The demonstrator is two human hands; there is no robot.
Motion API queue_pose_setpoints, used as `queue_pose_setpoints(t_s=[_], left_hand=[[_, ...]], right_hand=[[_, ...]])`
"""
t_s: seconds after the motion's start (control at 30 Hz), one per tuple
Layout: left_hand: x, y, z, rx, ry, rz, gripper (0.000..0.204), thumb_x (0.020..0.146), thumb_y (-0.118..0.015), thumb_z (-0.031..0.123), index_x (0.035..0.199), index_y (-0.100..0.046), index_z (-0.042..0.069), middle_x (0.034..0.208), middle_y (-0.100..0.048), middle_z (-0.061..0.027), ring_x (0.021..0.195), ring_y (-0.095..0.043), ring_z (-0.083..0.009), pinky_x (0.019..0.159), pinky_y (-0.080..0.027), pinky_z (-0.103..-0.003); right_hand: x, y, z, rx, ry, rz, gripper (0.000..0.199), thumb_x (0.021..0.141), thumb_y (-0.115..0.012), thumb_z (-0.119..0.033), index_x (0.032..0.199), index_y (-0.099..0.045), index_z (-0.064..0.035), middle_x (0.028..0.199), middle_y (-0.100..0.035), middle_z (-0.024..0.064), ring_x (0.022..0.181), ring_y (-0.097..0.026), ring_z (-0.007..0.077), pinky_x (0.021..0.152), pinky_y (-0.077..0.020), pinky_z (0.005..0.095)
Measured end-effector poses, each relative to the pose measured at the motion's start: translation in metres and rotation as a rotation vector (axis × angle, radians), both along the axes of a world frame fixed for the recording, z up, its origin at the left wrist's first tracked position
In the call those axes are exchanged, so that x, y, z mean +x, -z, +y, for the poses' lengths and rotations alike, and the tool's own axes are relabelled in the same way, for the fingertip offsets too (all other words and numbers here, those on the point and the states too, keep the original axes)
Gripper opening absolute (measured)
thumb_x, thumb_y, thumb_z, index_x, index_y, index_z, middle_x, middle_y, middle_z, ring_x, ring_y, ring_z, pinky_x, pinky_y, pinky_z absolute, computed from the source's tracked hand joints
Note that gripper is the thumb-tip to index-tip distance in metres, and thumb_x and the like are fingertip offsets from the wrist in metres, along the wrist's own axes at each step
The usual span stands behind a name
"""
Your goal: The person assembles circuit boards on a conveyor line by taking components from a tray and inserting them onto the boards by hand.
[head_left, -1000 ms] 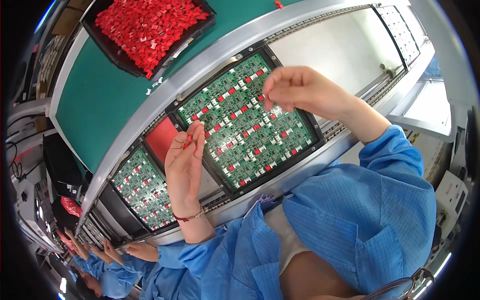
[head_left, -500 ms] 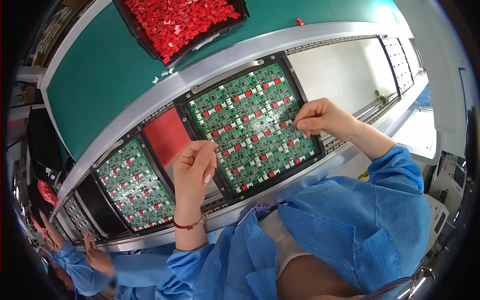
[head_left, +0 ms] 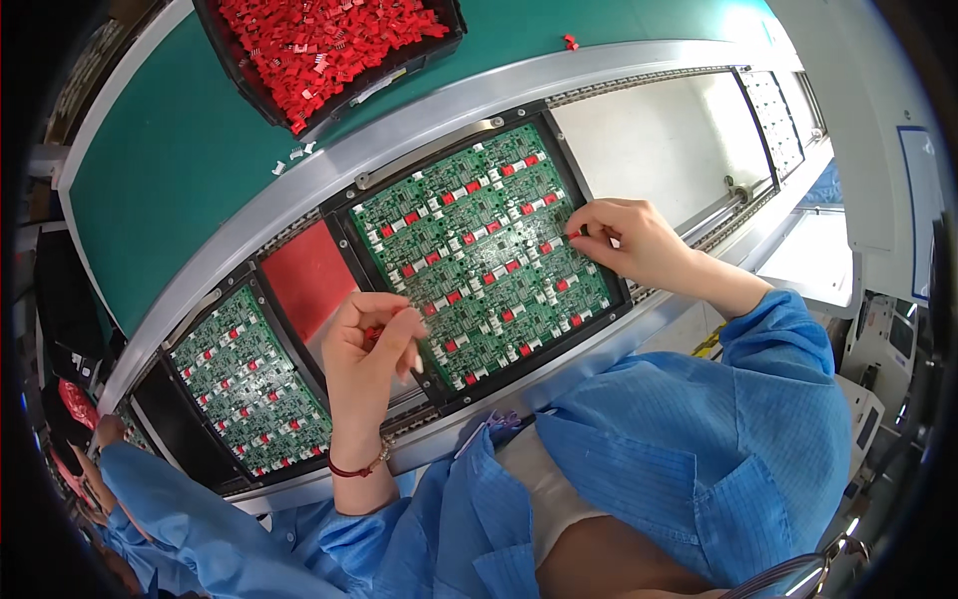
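Observation:
A green circuit board panel (head_left: 479,215) lies in a black frame (head_left: 361,262) in front of me, fitted with rows of small red and white connectors. My left hand (head_left: 367,354) hovers over the panel's left edge, its fingers curled around a few red connectors (head_left: 372,333) that show in the palm. Thumb and index finger of that hand come close together above the board. At the panel's right side, my right hand (head_left: 631,245) pinches with its fingertips down at the board. Whatever those fingertips hold is too small and hidden to make out.
A black bin (head_left: 249,85) heaped with red connectors stands on the green tabletop (head_left: 150,190). Loose white connectors (head_left: 294,155) lie near the metal rail (head_left: 419,118); a red one (head_left: 570,42) lies farther right. Another framed panel (head_left: 249,374) sits to the left, beside a co-worker's sleeve (head_left: 190,509).
The view has shifted, so the scene sits slightly farther left. My left hand's fingers have turned, showing red connectors in the palm. My right hand's fingertips have come down against the board's right side.

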State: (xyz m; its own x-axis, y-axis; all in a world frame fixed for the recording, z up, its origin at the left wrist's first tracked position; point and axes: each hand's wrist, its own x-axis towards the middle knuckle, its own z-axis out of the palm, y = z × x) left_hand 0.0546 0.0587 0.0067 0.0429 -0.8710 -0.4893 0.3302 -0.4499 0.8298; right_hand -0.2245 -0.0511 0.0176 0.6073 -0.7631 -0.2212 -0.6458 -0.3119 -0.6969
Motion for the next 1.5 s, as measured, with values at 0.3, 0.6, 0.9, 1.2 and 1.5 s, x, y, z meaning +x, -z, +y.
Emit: queue_pose_setpoints(t_s=[0.3,0.6,0.9,1.2,1.5], left_hand=[[0.000,0.008,0.007,-0.093,-0.055,-0.144,0.010,0.081,-0.064,0.005,0.082,-0.054,0.005,0.067,-0.051,0.0043,0.059,-0.044,-0.0007,0.052,-0.032,-0.015],[0.010,0.009,0.010,-0.085,0.041,-0.115,0.016,0.083,-0.062,0.007,0.098,-0.063,0.002,0.070,-0.057,0.0013,0.057,-0.047,-0.0025,0.049,-0.032,-0.015],[0.013,0.009,0.009,-0.077,-0.005,0.006,0.023,0.090,-0.050,0.006,0.110,-0.057,-0.001,0.083,-0.060,-0.0055,0.057,-0.043,-0.0026,0.048,-0.031,-0.015],[0.018,0.010,0.009,-0.096,-0.025,-0.038,0.021,0.086,-0.051,-0.001,0.108,-0.051,0.001,0.099,-0.063,-0.0133,0.071,-0.053,-0.0077,0.060,-0.041,-0.019],[0.015,0.005,0.009,-0.069,0.051,-0.144,0.016,0.080,-0.060,-0.003,0.095,-0.060,0.001,0.088,-0.063,-0.0050,0.070,-0.055,-0.0067,0.060,-0.041,-0.017]], right_hand=[[0.004,0.005,0.004,-0.069,-0.021,0.075,0.014,0.076,-0.065,-0.011,0.090,-0.064,-0.0092,0.058,-0.050,0.0034,0.049,-0.049,0.0174,0.048,-0.0408,0.0302],[0.003,0.014,0.010,-0.147,0.020,-0.034,0.013,0.077,-0.066,-0.007,0.090,-0.066,-0.0077,0.056,-0.045,0.0020,0.046,-0.040,0.0103,0.045,-0.0349,0.0254],[0.003,0.015,0.008,-0.142,-0.010,-0.051,0.013,0.077,-0.066,-0.007,0.090,-0.066,-0.0075,0.059,-0.047,0.0024,0.047,-0.040,0.0106,0.046,-0.0349,0.0255],[-0.001,0.019,0.011,-0.197,-0.035,-0.070,0.014,0.078,-0.065,-0.009,0.091,-0.066,-0.0070,0.063,-0.051,0.0037,0.050,-0.047,0.0139,0.048,-0.0391,0.0267],[-0.006,0.026,0.007,-0.232,-0.081,-0.144,0.015,0.077,-0.066,-0.008,0.091,-0.065,-0.0068,0.066,-0.056,0.0054,0.057,-0.055,0.0190,0.052,-0.0446,0.0303]])
